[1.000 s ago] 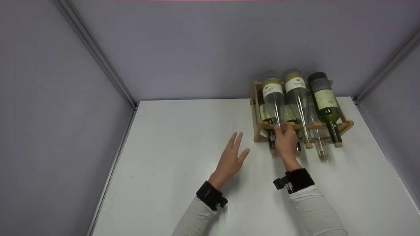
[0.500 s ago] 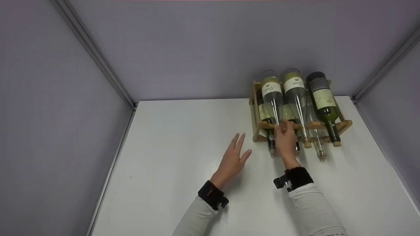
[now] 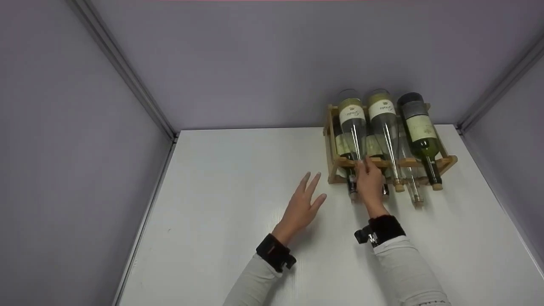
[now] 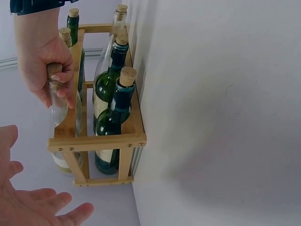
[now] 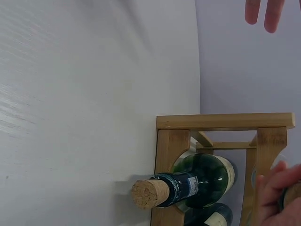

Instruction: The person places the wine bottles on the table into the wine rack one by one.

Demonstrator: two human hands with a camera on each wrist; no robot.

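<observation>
My right hand (image 3: pixel 370 182) grips the corked neck of a clear wine bottle (image 3: pixel 353 125), which lies in the upper left slot of a wooden wine rack (image 3: pixel 332 148). In the left wrist view, the bottle's cork (image 4: pixel 54 69) shows between the fingers of that hand. My left hand (image 3: pixel 297 210) hovers over the table left of the rack, fingers spread, holding nothing. Beside the gripped bottle on the upper tier lie another clear bottle (image 3: pixel 384 123) and a green bottle (image 3: pixel 421 129). Right-hand fingers hide part of the gripped neck in the head view.
On the lower tier lie more corked bottles, among them a dark green bottle (image 5: pixel 202 181) and a clear bottle (image 3: pixel 413 187), necks jutting past the rack's front. The rack stands on a white table (image 3: pixel 238 170) close to the grey back wall (image 3: pixel 255 63).
The gripped bottle has turned a little, its label facing differently, and its base sits slightly nearer the wall. My left hand has shifted slightly right. The other bottles look unmoved.
</observation>
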